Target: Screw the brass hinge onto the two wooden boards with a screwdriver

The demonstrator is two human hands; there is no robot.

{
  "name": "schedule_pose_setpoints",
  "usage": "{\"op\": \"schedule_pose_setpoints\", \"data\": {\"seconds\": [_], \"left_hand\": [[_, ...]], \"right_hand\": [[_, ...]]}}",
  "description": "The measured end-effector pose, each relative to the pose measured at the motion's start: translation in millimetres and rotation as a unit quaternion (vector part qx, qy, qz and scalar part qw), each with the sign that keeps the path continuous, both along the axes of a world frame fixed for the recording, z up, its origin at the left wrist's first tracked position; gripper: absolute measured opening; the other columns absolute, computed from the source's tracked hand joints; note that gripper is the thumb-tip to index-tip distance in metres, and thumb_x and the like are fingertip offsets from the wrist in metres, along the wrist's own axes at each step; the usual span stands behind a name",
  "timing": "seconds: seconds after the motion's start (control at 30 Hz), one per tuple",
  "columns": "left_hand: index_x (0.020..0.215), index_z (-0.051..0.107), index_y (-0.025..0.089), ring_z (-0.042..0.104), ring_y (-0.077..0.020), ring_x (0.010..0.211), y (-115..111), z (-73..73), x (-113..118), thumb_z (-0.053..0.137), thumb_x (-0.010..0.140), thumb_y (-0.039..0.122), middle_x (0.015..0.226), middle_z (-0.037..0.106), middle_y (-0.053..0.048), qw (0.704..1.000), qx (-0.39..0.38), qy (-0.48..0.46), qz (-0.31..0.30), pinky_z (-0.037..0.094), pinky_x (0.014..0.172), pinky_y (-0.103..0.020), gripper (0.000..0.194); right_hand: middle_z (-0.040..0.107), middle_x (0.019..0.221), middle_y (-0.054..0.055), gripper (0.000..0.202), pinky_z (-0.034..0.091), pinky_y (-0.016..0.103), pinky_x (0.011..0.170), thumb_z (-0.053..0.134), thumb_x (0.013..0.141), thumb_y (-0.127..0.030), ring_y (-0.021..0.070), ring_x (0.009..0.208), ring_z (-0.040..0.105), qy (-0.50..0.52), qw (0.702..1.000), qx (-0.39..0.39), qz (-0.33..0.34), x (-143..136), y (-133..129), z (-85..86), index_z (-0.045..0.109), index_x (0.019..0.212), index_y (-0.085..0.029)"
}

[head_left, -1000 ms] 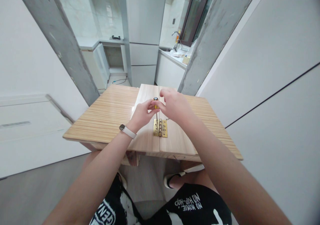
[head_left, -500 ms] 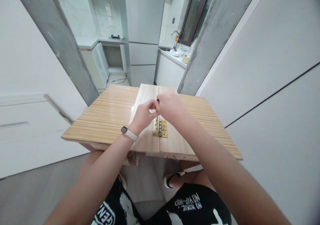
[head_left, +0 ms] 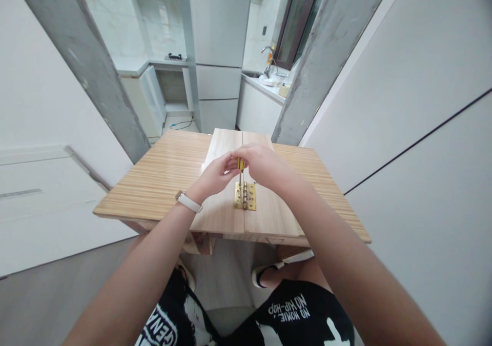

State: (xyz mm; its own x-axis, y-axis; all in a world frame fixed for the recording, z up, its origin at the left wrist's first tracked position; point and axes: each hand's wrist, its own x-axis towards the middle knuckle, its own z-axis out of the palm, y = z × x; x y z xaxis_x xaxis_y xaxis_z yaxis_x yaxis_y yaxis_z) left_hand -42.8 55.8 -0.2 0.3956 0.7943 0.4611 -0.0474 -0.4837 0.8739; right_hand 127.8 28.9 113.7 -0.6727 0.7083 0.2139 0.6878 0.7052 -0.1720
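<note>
A screwdriver point(head_left: 241, 163) with a yellow and black handle stands upright, its shaft pointing down at the left leaf of a brass hinge point(head_left: 250, 196). My right hand point(head_left: 265, 165) is closed round the top of the handle from the right. My left hand point(head_left: 215, 176), with a white-strapped watch on the wrist, has its fingers and thumb at the handle from the left. The hinge lies flat across the seam of two pale wooden boards point(head_left: 225, 218). Its right leaf shows bare holes. The screwdriver's tip and any screw under it are too small to make out.
The boards lie on a small wood-grain table point(head_left: 154, 182). My legs are under its front edge. White panels point(head_left: 430, 182) rise on the right. Beyond the table stand a fridge point(head_left: 219, 23), an open cabinet point(head_left: 177, 89) and a sink counter point(head_left: 265, 92).
My fingers have shifted on the screwdriver, and more of its yellow handle now shows. My left wrist has turned and moved slightly left. The hinge and boards stay in place.
</note>
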Motion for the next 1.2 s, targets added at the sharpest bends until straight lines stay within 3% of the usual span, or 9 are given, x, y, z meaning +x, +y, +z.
{"op": "schedule_pose_setpoints", "data": {"seconds": [0.1, 0.2, 0.37, 0.5, 0.73, 0.87, 0.97, 1.1, 1.2], "left_hand": [[0.122, 0.062, 0.019, 0.074, -0.0249, 0.110, -3.4, 1.2, -0.5, 0.073, 0.090, 0.025, 0.114, 0.076, -0.011, 0.998, 0.031, 0.033, 0.054, 0.058, 0.102, -0.042, 0.034], [0.133, 0.057, 0.021, 0.075, -0.0214, 0.099, -9.5, 2.4, 0.7, 0.073, 0.089, 0.026, 0.105, 0.077, -0.007, 0.990, 0.056, 0.055, 0.115, 0.058, 0.095, -0.038, 0.047], [0.095, 0.064, 0.020, 0.068, -0.0169, 0.088, -16.2, 3.0, 9.0, 0.071, 0.089, 0.027, 0.092, 0.072, -0.003, 0.971, 0.108, 0.086, 0.197, 0.055, 0.085, -0.031, 0.011], [0.086, 0.060, 0.020, 0.065, -0.0150, 0.083, -15.6, 2.6, 16.8, 0.070, 0.084, 0.022, 0.086, 0.069, -0.001, 0.968, 0.096, 0.071, 0.219, 0.053, 0.081, -0.029, 0.011], [0.074, 0.050, 0.021, 0.060, -0.0137, 0.073, -19.3, 6.5, 22.3, 0.069, 0.079, 0.015, 0.073, 0.061, 0.002, 0.959, 0.090, 0.086, 0.253, 0.048, 0.071, -0.027, 0.020], [0.085, 0.059, 0.020, 0.064, -0.0151, 0.080, -18.3, 11.2, 15.1, 0.070, 0.079, 0.015, 0.084, 0.068, 0.000, 0.969, 0.078, 0.101, 0.210, 0.052, 0.076, -0.029, 0.014], [0.110, 0.066, 0.019, 0.069, -0.0193, 0.098, -13.1, 12.8, 6.4, 0.074, 0.082, 0.020, 0.106, 0.073, -0.006, 0.989, 0.053, 0.090, 0.107, 0.057, 0.091, -0.035, 0.029], [0.126, 0.065, 0.019, 0.072, -0.0238, 0.114, -5.5, 9.2, 1.8, 0.071, 0.088, 0.021, 0.122, 0.073, -0.012, 1.000, -0.002, 0.027, -0.009, 0.057, 0.104, -0.042, 0.039], [0.126, 0.065, 0.018, 0.073, -0.0257, 0.114, -5.0, 6.7, 4.0, 0.074, 0.087, 0.022, 0.121, 0.075, -0.012, 1.000, -0.021, 0.003, -0.002, 0.058, 0.105, -0.044, 0.040]], "right_hand": [[0.074, 0.102, 0.007, 0.031, 0.043, 0.030, 0.086, 0.053, 0.087, 0.000, 0.0201, 0.099, 0.063, 0.018, 1.000, -0.009, -0.010, 4.6, -3.5, -1.9, 0.072, 0.105, -0.018], [0.072, 0.113, 0.009, 0.025, 0.045, 0.030, 0.084, 0.061, 0.094, -0.015, 0.0206, 0.101, 0.064, 0.057, 0.997, 0.006, -0.051, 4.7, -8.9, -1.2, 0.065, 0.119, -0.018], [0.074, 0.091, 0.014, 0.034, 0.041, 0.035, 0.072, 0.058, 0.101, -0.048, 0.0271, 0.087, 0.066, -0.018, 0.976, 0.098, -0.195, -4.4, -13.1, -1.5, 0.068, 0.103, -0.016], [0.075, 0.087, 0.015, 0.037, 0.039, 0.035, 0.067, 0.047, 0.106, -0.041, 0.0259, 0.081, 0.067, -0.062, 0.969, 0.116, -0.210, -10.2, -11.2, -6.1, 0.072, 0.094, -0.015], [0.075, 0.086, 0.015, 0.040, 0.040, 0.035, 0.067, 0.052, 0.104, -0.044, 0.0263, 0.080, 0.068, -0.045, 0.970, 0.097, -0.218, -13.3, -10.9, -8.9, 0.075, 0.091, -0.014], [0.074, 0.086, 0.012, 0.031, 0.041, 0.034, 0.070, 0.055, 0.103, -0.032, 0.0237, 0.083, 0.067, -0.034, 0.985, 0.083, -0.150, -11.2, -9.6, -12.0, 0.077, 0.089, -0.016], [0.073, 0.092, 0.008, 0.021, 0.042, 0.032, 0.073, 0.058, 0.098, -0.021, 0.0205, 0.085, 0.066, -0.013, 0.994, 0.054, -0.093, -7.3, -7.1, -11.5, 0.079, 0.098, -0.018], [0.074, 0.096, 0.007, 0.032, 0.044, 0.029, 0.077, 0.059, 0.087, -0.005, 0.0184, 0.087, 0.067, 0.005, 0.999, 0.028, -0.046, -1.5, -4.5, -6.4, 0.081, 0.104, -0.021], [0.077, 0.099, 0.006, 0.040, 0.046, 0.029, 0.083, 0.058, 0.086, -0.001, 0.0185, 0.093, 0.068, 0.013, 1.000, 0.001, -0.016, 3.7, -4.4, -1.4, 0.081, 0.110, -0.024]]}}
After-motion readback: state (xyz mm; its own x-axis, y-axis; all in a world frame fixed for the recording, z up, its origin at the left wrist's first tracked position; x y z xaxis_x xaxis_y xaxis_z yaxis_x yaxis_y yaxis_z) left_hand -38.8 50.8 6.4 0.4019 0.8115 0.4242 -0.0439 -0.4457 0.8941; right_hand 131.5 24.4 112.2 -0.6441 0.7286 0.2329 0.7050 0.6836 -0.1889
